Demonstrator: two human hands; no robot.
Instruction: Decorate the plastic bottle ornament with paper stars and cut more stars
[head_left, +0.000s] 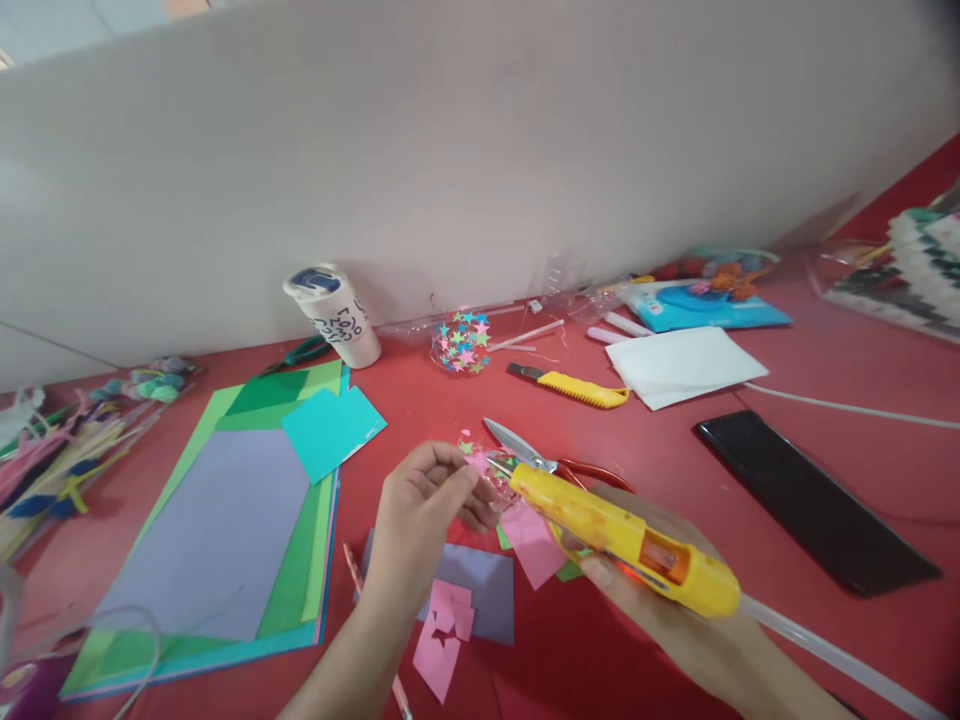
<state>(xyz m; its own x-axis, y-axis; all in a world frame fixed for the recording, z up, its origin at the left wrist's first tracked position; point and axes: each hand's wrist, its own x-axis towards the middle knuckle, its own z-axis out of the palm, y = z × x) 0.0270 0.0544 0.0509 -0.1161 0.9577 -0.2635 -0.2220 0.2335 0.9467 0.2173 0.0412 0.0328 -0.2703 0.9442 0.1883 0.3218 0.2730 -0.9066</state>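
My right hand [660, 590] grips a yellow hot glue gun [622, 538] with its nozzle aimed left at a small pink paper piece [478, 462]. My left hand [420, 520] pinches that pink piece between its fingertips, just above the red table [787, 400]. Red-handled scissors [540, 460] lie right behind the glue gun's tip. Below the hands lie pink paper scraps [444, 640], a larger pink scrap [534, 545] and a lavender sheet [487, 590].
A stack of green, lavender and teal paper sheets [232, 520] lies at left. Behind are a white cup [336, 315], a clear ball with coloured stars [460, 342], a yellow utility knife [577, 387], white paper [682, 365] and a black phone [814, 500]. Pipe cleaners [52, 460] lie far left.
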